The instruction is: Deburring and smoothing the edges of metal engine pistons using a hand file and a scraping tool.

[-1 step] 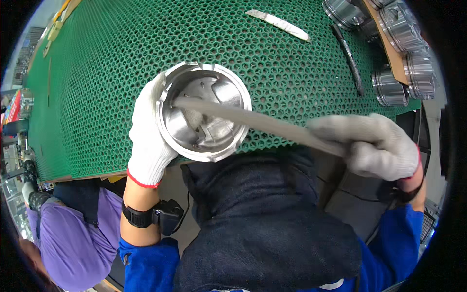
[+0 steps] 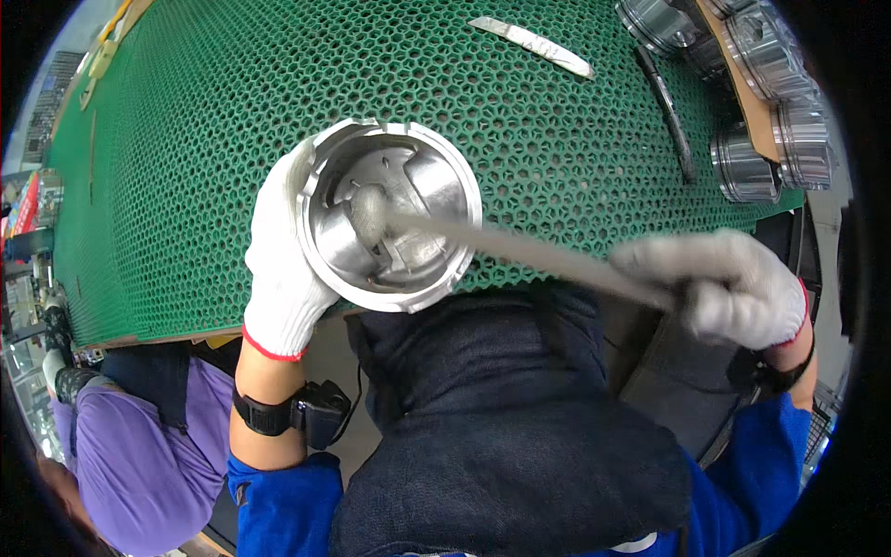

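Observation:
A silver metal piston point(image 2: 457, 172) is tilted with its hollow underside towards me, over the near part of the green mat. My left hand point(image 2: 278, 241), in a white knit glove with a red cuff, wraps its left side; the fingers are partly hidden behind it. In my right hand point(image 2: 719, 283), gloved the same way and blurred, is a long thin grey file-like bar point(image 2: 548, 255). From my right fist the bar runs leftward across the piston's near right rim into the hollow. A rounded, rough grey patch point(image 2: 368, 213) shows inside, at the bar's far end; I cannot tell what it is.
A green honeycomb mat point(image 2: 204, 186) covers the table. On it lie a white-handled knife point(image 2: 534, 45) at the back and a black pen-like tool point(image 2: 666, 116) at the right. Several pistons point(image 2: 742, 167) stand around a brown board point(image 2: 742, 84). A person in purple point(image 2: 148, 446) is at left.
My right hand has shifted slightly to the right, drawing the grey bar back. More of the rough grey patch inside the piston shows now. The left hand and piston have barely moved.

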The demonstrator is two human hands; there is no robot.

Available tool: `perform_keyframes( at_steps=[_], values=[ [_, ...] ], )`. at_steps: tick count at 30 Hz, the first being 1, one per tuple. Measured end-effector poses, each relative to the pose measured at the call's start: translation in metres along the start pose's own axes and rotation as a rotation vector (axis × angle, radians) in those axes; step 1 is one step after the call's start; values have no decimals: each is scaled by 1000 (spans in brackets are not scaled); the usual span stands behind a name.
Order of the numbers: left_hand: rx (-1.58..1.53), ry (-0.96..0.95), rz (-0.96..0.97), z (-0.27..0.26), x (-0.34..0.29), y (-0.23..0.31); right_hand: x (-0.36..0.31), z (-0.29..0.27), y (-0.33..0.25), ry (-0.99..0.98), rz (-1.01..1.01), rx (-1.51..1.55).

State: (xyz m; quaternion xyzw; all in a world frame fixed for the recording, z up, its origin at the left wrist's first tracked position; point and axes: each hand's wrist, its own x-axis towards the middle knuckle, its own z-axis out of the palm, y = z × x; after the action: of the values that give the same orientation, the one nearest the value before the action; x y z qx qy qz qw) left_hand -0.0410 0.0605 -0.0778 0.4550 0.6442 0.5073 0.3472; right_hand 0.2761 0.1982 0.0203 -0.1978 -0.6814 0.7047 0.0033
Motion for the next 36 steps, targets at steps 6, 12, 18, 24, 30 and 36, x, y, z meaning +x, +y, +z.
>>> perform_keyframes(
  at_steps=[6,12,18,24,30,36],
  values=[
    [104,-34,26,16,10,8,41,39,-5,-149,-104,-224],
    [66,25,169,1,-5,17,59,32,25,102,-544,-467],
    [1055,3,585,-19,-42,49,20,-21,58,677,-100,-991],
    [603,-660,392,-42,-61,116,24,-15,40,885,-209,-1436],
    [1203,-518,911,-30,3,88,50,23,50,639,-270,-1479],
    [1532,-53,448,-138,64,92,32,17,57,633,-202,-1396]
  ],
)
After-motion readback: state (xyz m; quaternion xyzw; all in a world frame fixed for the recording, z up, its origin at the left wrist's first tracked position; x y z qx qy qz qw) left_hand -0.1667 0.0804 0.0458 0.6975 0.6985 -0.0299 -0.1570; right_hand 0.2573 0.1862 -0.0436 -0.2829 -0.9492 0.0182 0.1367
